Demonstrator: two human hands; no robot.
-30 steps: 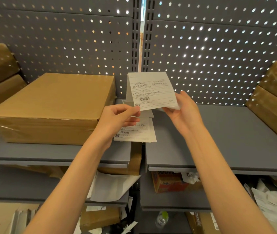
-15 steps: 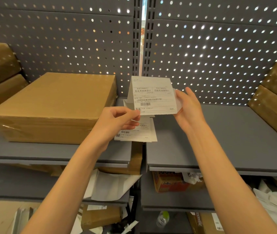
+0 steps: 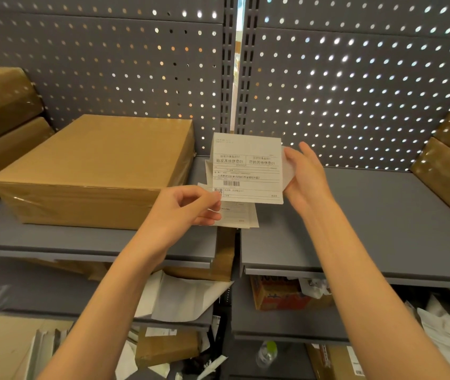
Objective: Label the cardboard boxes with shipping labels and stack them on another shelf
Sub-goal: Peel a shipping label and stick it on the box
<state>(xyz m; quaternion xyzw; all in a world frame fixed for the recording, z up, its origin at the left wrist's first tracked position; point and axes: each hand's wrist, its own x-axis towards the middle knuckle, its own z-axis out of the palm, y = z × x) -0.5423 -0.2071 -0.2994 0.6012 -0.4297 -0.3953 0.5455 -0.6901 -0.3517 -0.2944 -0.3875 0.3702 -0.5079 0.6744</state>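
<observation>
Pinching the lower left corner of a white printed shipping label (image 3: 247,168), the left hand (image 3: 188,208) holds it upright above the grey metal shelf (image 3: 355,215); the right hand (image 3: 304,174) grips its translucent backing (image 3: 288,168) at the right edge. More labels (image 3: 241,218) lie beneath. A large brown cardboard box (image 3: 95,171) sits on the left shelf board, just beside them.

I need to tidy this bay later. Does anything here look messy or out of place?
Yes. Below the shelf holding the cardboard box, the lower shelves are cluttered with loose white paper, crumpled wrapping and a plastic bottle. The label itself looks fine.
</observation>
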